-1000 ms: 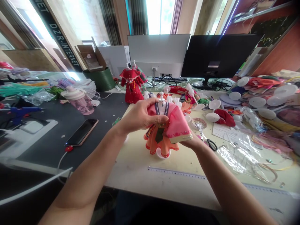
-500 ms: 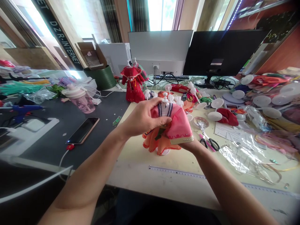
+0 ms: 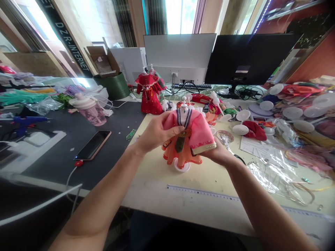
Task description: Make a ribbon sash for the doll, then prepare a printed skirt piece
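A small doll dress (image 3: pixel 201 130) with pink sleeves, a beaded dark collar and an orange skirt stands upright on a white mannequin stand (image 3: pixel 182 166). My left hand (image 3: pixel 156 134) grips its left side, the thumb lying across the front at the waist and the fingers behind the pink cloth. My right hand (image 3: pixel 218 153) is at the right sleeve, under and behind its pale beaded cuff; the sleeve hides most of those fingers. A dark green tab (image 3: pixel 179 144) hangs from the waist over the orange skirt.
Scissors (image 3: pixel 227 144) lie partly behind my right wrist. A ruler (image 3: pixel 199 191) runs along the front of the table. A phone (image 3: pixel 92 145) and a pink bottle (image 3: pixel 91 111) are on the dark mat at left. Behind stand a red doll dress (image 3: pixel 149 94) and monitors (image 3: pixel 179 52).
My left hand has shifted left and down, uncovering more of the waist and green tab. My right hand has moved slightly right and up beside the sleeve. The dress stands straighter.
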Demonstrator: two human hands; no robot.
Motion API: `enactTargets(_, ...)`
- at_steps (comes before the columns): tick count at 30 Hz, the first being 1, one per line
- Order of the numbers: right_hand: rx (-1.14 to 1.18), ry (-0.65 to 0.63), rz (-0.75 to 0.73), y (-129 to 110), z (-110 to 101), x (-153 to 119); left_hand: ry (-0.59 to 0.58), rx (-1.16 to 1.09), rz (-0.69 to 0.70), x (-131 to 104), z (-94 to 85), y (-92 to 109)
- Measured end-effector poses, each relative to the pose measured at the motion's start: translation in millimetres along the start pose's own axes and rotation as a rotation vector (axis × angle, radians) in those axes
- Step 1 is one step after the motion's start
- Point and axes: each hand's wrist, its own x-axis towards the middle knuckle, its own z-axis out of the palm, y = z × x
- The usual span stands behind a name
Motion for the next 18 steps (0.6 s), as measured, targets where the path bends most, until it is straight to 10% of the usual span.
enactTargets(11,0.347,0.394,-0.119,-10,3,-6,0.085,0.064,-0.021,-18,10.5,-7)
enactTargets(18,0.459,0.222,-0.048,-2,-6,-15,0.101,0.084,0.012,-23,8.7,-6)
